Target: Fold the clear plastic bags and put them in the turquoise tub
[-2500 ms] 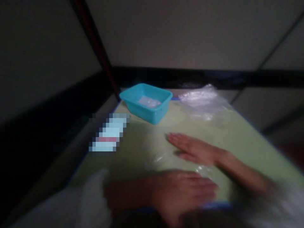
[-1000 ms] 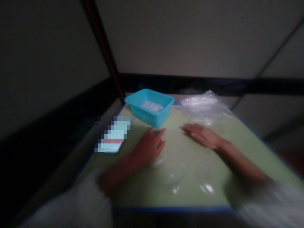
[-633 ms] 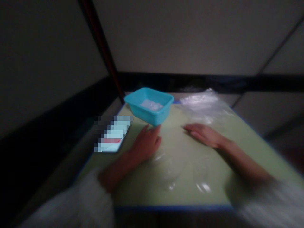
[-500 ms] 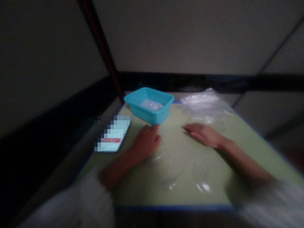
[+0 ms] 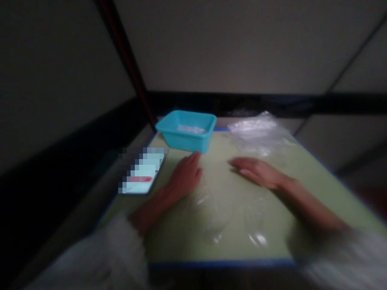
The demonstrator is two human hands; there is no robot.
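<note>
My left hand lies palm down with its fingers stretched forward, fingertips at the near side of a turquoise basket. Some whitish, see-through packets lie inside the basket. My right hand rests on the right half of the green table, fingers extended to the left and nothing seen in them. Between and below both hands a clear plastic bag lies flat, its outline faint. Both hands are somewhat blurred.
A pile of clear plastic bags lies at the far right of the table. On the left edge is a lit phone or tablet, partly pixelated. A wall panel rises behind the table, with a dark red post at its left.
The turquoise basket has turned and shifted slightly back and left, with my left hand moving forward at its near side. My right hand has moved slightly left.
</note>
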